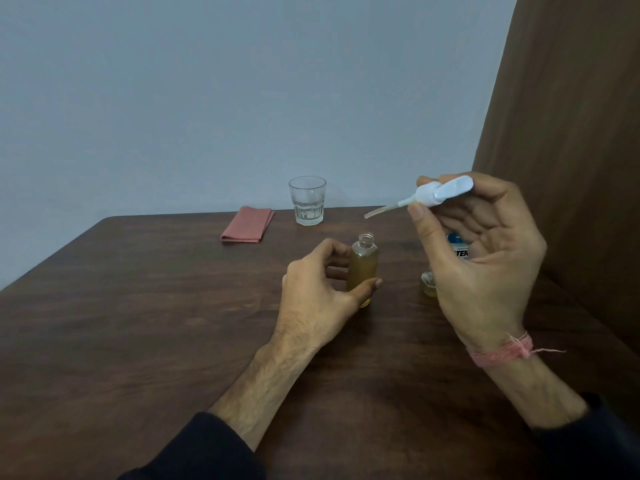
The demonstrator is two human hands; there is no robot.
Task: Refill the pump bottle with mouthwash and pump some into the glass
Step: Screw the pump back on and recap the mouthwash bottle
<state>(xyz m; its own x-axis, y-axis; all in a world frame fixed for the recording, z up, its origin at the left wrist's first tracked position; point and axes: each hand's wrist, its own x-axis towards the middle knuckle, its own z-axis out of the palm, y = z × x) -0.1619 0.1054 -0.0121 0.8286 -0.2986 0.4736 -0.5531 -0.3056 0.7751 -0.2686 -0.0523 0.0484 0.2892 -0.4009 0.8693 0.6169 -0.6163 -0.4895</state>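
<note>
left hand (320,289) gripping bottle (363,268), right hand (485,258) holding pump (433,195)

We are sitting in what looks like a plain room of a home: a dark wooden table (138,323) is standing against a bare pale wall (207,98), and a brown curtain (571,133) is hanging at our right.

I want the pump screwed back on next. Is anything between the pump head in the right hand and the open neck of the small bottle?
Nothing visible. The pump head is held in the right hand, up and to the right of the bottle, whose open neck is uncovered. The left hand grips the bottle's body, below the neck.
</note>
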